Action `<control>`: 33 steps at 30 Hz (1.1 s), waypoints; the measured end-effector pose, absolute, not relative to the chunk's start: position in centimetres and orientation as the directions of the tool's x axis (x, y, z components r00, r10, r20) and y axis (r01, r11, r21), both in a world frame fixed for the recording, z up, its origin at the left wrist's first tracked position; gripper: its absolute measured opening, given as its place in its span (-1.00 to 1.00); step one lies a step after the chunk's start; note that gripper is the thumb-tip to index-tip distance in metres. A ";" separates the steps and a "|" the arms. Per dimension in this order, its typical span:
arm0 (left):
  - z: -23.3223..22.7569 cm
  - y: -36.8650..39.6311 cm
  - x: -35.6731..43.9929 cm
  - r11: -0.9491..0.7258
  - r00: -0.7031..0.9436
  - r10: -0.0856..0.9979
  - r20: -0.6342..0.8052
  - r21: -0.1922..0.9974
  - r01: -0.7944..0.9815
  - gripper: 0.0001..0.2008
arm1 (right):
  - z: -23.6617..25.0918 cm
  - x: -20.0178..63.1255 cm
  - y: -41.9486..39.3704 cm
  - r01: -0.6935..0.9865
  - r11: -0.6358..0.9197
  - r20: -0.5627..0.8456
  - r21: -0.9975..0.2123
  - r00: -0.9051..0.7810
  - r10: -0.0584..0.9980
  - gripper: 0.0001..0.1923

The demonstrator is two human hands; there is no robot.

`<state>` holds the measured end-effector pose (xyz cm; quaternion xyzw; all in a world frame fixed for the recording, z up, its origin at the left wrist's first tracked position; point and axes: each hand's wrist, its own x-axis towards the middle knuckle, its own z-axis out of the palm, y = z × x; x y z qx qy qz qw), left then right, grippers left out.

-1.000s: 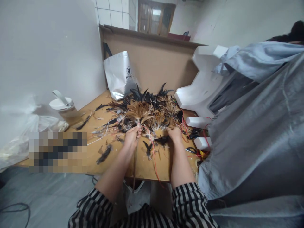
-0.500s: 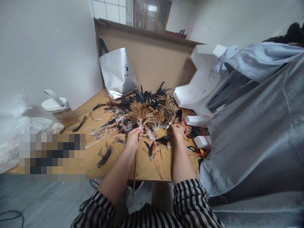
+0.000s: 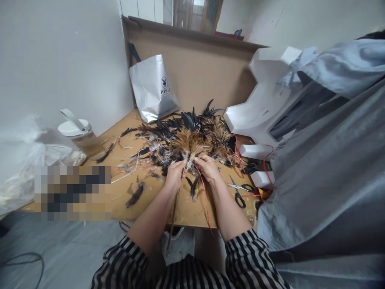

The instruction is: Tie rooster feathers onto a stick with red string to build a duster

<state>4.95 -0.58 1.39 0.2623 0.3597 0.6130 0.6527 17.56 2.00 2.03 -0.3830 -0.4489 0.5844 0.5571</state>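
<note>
My left hand point(image 3: 177, 173) is closed around a thin stick point(image 3: 173, 214) that slants down past the table's front edge. At the stick's top end is a bunch of brown feathers point(image 3: 185, 141), its pale quill ends by my fingers. My right hand point(image 3: 207, 166) pinches a small tuft of light brown feathers point(image 3: 197, 150) against the side of that bunch. A red string point(image 3: 205, 196) hangs from between the hands over the table edge. Right behind both hands spreads a heap of black and brown feathers point(image 3: 221, 134).
Black-handled scissors point(image 3: 240, 188) lie open to the right, near white foam blocks point(image 3: 255, 151). A silver bag point(image 3: 152, 88) leans at the back, and a lidded jug point(image 3: 82, 134) stands left. Loose feathers point(image 3: 135, 195) are scattered on the wooden table point(image 3: 120, 208). Grey cloth point(image 3: 325, 172) hangs at right.
My right hand has moved left from the feather heap to the bunch at my left hand, bringing a tuft of feathers. The scissors, partly hidden behind my arm before, now show fully.
</note>
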 end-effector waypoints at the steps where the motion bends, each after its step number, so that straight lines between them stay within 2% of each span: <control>1: 1.4 -0.6 5.0 0.110 -0.007 0.990 -0.144 0.787 -0.607 -0.71 | 1.9 17.3 2.0 -0.272 0.048 0.072 -0.961 -0.078 0.994 -0.73; 5: 1.3 -0.7 5.2 0.125 0.002 0.988 -0.154 0.795 -0.594 -0.73 | 2.0 16.8 1.9 -0.155 0.119 0.131 -0.981 -0.072 0.989 -0.73; 8: 1.4 -0.7 5.2 0.127 0.009 0.988 -0.151 0.792 -0.597 -0.74 | 2.2 16.8 1.9 -0.115 0.118 0.126 -0.986 -0.062 0.990 -0.72; 18: 1.2 -0.8 5.4 0.077 -0.036 0.993 -0.114 0.842 -0.534 -0.70 | 2.2 16.3 1.8 -0.115 0.159 0.159 -0.981 0.003 0.987 -0.72; 22: 1.0 -0.8 5.4 0.057 -0.055 0.993 -0.101 0.846 -0.529 -0.73 | 2.1 16.0 1.7 -0.161 0.121 0.118 -0.979 0.030 0.993 -0.72; 24: 1.0 -0.8 5.3 0.047 -0.059 0.994 -0.092 0.846 -0.531 -0.75 | 2.2 16.0 1.4 -0.237 0.042 0.045 -0.971 -0.010 0.999 -0.68; 26: 1.1 -0.8 5.2 0.029 -0.058 0.996 -0.071 0.843 -0.537 -0.76 | 2.3 16.2 1.1 -0.292 -0.100 -0.057 -0.951 -0.154 0.987 -0.64; 29: 1.3 -0.7 4.8 0.003 -0.066 0.997 -0.047 0.837 -0.547 -0.76 | 2.4 16.7 0.9 -0.227 -0.257 -0.153 -0.939 -0.393 0.907 -0.66; 31: 1.5 -0.7 4.6 -0.002 -0.088 0.995 -0.055 0.836 -0.548 -0.76 | 2.4 17.1 0.8 -0.170 -0.259 -0.170 -0.951 -0.414 0.894 -0.66; 33: 1.6 -0.6 4.5 -0.006 -0.111 0.992 -0.063 0.848 -0.530 -0.75 | 2.4 17.3 0.8 -0.140 -0.220 -0.159 -0.965 -0.354 0.922 -0.67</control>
